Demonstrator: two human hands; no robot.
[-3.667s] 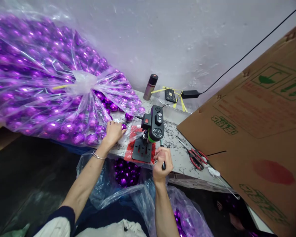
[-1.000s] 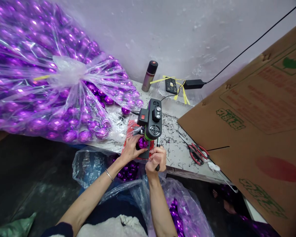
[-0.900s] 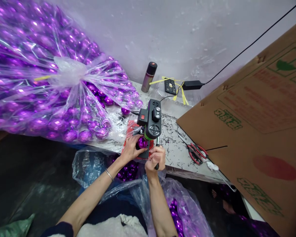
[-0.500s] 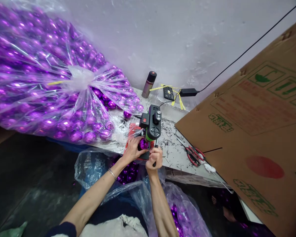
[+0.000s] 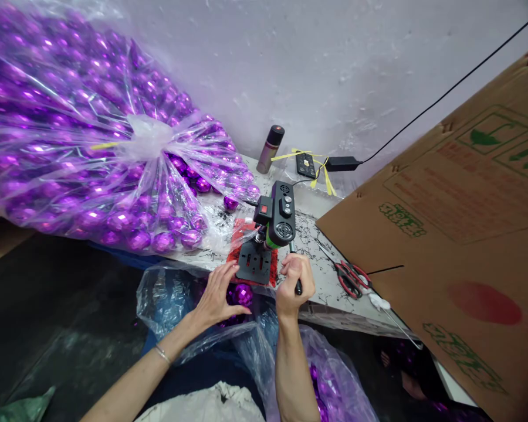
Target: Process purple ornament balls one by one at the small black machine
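The left hand (image 5: 213,298) is hanging before the press (image 5: 284,205), thumb and fingers wide apart beside a ball (image 5: 243,295). The right hand (image 5: 294,281) is gripping the lever (image 5: 298,287) in a fist.

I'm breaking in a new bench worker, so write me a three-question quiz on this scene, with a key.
1. True or false: the right hand is flat and holds nothing.
2. Which tool lies beside the cardboard box? A) hammer B) scissors C) tape measure
3. Fill in: the dark base plate of the machine sits over ____ material.

Key: 1. False; it grips a black handle. 2. B. 3. red
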